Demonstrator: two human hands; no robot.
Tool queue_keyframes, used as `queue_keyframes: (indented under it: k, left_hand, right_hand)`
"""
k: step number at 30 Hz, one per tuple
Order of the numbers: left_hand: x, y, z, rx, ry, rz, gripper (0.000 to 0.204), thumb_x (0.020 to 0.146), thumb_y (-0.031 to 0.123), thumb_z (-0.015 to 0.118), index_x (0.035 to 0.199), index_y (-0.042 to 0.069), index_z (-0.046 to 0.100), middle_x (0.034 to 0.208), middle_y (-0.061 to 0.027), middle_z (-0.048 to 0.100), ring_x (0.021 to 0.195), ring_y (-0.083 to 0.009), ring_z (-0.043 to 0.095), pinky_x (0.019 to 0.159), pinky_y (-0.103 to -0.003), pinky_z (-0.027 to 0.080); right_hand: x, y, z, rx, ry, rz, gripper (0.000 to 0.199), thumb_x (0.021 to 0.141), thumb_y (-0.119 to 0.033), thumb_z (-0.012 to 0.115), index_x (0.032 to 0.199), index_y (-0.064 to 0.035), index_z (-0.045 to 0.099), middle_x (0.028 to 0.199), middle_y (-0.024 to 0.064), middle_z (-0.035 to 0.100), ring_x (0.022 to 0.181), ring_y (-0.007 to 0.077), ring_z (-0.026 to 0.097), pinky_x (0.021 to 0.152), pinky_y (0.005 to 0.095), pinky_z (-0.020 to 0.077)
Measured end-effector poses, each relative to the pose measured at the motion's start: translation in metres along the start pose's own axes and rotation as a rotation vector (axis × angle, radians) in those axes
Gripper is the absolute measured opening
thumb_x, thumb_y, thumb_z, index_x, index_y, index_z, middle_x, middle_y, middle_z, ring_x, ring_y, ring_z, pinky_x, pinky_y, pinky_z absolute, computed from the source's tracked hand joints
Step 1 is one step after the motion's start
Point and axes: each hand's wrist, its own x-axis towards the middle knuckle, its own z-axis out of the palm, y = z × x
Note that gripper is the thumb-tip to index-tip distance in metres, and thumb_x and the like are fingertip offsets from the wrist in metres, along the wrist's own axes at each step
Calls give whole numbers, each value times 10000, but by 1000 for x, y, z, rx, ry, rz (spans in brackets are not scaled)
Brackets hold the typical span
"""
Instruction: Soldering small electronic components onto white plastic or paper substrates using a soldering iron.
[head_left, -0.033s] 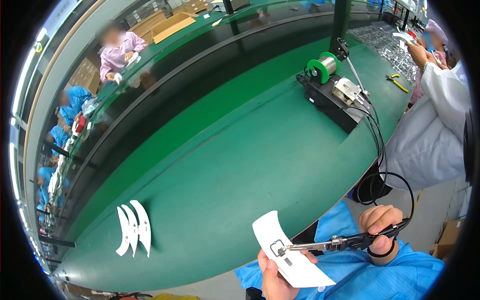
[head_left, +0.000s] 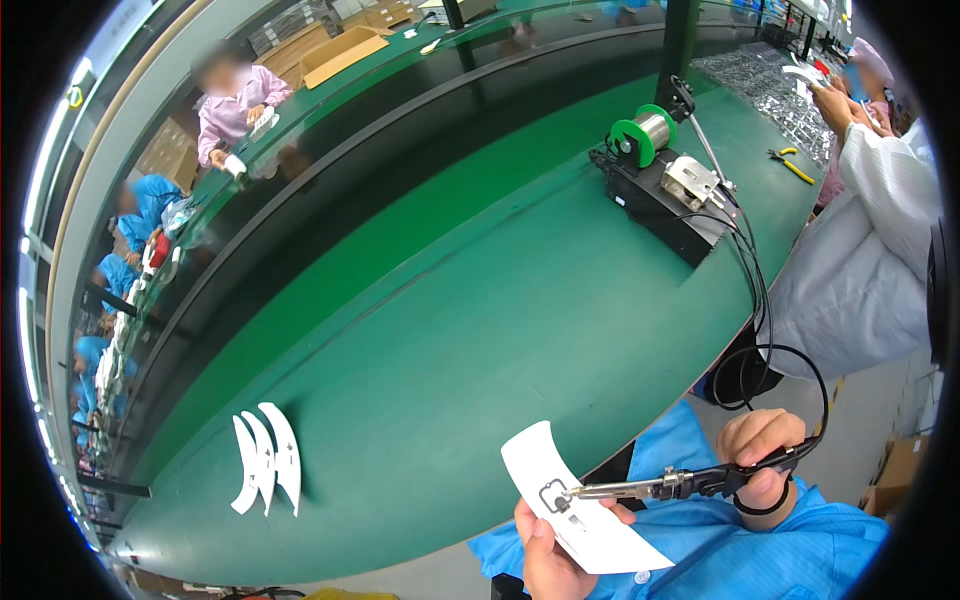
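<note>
My left hand (head_left: 549,562) grips a curved white plastic panel (head_left: 610,540) by its lower left edge, near the table's front edge. A dark outlined square and a small dark part show on the panel's face. In my right hand (head_left: 762,448) is a soldering iron (head_left: 690,483) with a black handle and a metal solder-feed tube, held by closed fingers. Its tip meets the panel at the dark square, or sits just above it; which, I cannot tell. A black cable runs from the handle to the solder feeder (head_left: 665,195) on the table.
Several curved white panels (head_left: 285,455) lie on the green table (head_left: 430,400) at left. A green solder spool (head_left: 645,135) tops the feeder. Yellow-handled pliers (head_left: 793,166) rest at far right. Beside me stands a person in a white sleeve (head_left: 880,190); others sit across the line.
The panel in my left hand has shifted very slightly. Across the line, a person in pink has moved a white piece a little. My right hand stays almost in place.
</note>
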Motion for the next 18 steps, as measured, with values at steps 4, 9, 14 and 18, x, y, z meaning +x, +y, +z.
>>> queue_keyframes:
  k: [4,9,14,18]
  left_hand:
    - [5,-5,-10,98,-156,76,363,974,358,345,1209,83,312,1022,-216,578,831,-332,619,717,-429,539]
    - [2,-5,-12,93,-142,68,354,985,318,329,1242,77,293,1077,-234,565,888,-353,620,754,-441,534]
    - [0,-6,-9,77,-153,104,371,992,301,325,1272,64,272,1117,-237,553,940,-356,614,791,-457,529]
    - [-2,-5,-12,81,-227,106,382,994,293,329,1284,54,262,1134,-241,543,967,-355,610,818,-461,524]
  right_hand:
    - [5,-4,10,-35,150,-34,461,886,-398,600,708,25,561,506,71,490,379,119,375,364,265,275]
    - [6,-8,13,11,173,-68,438,895,-369,582,708,26,547,446,67,453,328,122,365,328,263,274]
    - [7,-6,15,22,70,-177,263,859,-186,584,720,35,547,445,79,464,316,138,388,316,267,301]
    - [6,-4,15,29,46,-188,255,847,-176,597,725,43,551,449,82,470,321,142,395,319,267,315]
